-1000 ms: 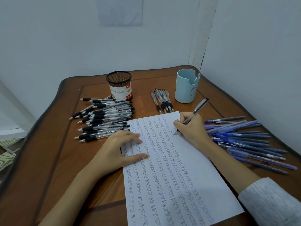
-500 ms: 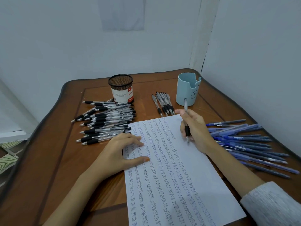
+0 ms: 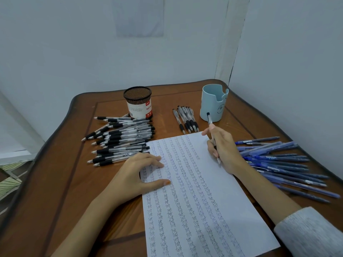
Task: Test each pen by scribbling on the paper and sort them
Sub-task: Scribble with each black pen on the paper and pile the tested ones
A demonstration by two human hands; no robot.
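Brown wood made up the table (image 3: 61, 182), and one white sheet of paper (image 3: 232, 210) lay on it, covered in columns of the handwritten word "test". Two hands were at work. The left hand (image 3: 137, 175) rested flat on the sheet's left edge, its fingers spread and its thumb stretched out apart from them, holding nothing. The right hand (image 3: 224, 151) pinched one clear pen (image 3: 210, 121) with a black grip, the lower fingers curled round the barrel and the forefinger stretched forward. The pen's tip pointed down at the upper right part of the sheet; whether it touched the paper could not be told.

Two cups stood at the far side: a black mesh cup (image 3: 137, 101) with a white label on the left, and a light blue cup (image 3: 213, 102) on the right.

Loose pens lay in three groups. A pile of black-grip pens (image 3: 120, 140) spread out left of the sheet, roughly twenty, too overlapped for a firm count. A small row of pens (image 3: 185, 119), five or six, lay between the cups, just beyond the sheet's top edge. A heap of blue pens (image 3: 278, 164), well over a dozen, lay to the right behind the right wrist.
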